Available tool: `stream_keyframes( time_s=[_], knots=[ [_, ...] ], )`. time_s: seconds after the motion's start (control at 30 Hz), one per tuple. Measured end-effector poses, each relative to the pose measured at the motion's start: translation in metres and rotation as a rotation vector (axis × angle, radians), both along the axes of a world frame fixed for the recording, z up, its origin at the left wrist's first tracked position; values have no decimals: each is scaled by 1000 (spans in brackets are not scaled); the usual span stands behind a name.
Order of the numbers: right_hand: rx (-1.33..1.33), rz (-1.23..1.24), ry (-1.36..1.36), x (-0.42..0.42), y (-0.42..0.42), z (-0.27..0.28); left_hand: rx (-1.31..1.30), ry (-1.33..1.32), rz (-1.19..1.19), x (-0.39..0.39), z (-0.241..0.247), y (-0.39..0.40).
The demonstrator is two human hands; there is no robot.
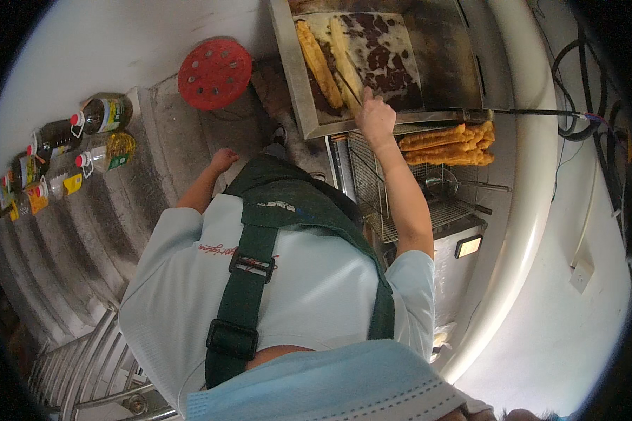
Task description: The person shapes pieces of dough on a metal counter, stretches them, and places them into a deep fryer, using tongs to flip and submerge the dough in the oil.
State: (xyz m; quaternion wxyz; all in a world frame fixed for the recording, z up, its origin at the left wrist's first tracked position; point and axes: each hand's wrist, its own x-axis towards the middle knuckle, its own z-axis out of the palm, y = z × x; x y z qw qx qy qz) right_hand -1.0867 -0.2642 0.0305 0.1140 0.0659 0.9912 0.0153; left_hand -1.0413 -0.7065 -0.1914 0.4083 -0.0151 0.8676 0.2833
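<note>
My right hand (377, 117) is over the near rim of a metal deep fryer (316, 130), gripping dark cooking chopsticks (348, 87). The chopstick tips lie against a pale yellow fried dough stick (341, 44) floating in dark, foaming oil (377, 55). Left of it floats a browner, golden dough stick (317, 63), roughly parallel. My left hand (224, 160) hangs low beside the dark green apron (279, 184), its fingers curled and nothing visible in them.
Several golden dough sticks (447, 143) lie on a wire rack (366, 158) right of my forearm. A red stool (215, 73) stands left of the fryer. Oil bottles (105, 113) line the steps (110, 205) at left. Black cables (574, 89) hang at right.
</note>
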Motion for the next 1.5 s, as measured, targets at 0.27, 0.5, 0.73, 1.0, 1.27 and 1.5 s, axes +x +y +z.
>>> stream_keyframes(
  time_s=[0.27, 0.5, 0.73, 1.0, 1.27, 1.5],
  knots=[
    [83, 55, -137, -10, 6, -29, 5, 29, 31, -1, 0, -5],
    [-130, -96, -53, -8, 52, -7, -53, -23, -37, 0, 10, -3],
    [114, 36, -119, -6, 35, -33, -23, 3, -27, 6, 8, -2],
    [-193, -125, -121, -14, 75, -21, 14, 20, 17, -5, 8, 3],
    [5, -16, -147, -7, 54, -8, 27, 14, 16, 11, -9, -12],
    [6, -25, -194, -18, 50, -17, -20, 23, -22, -4, 12, 3]
  ],
)
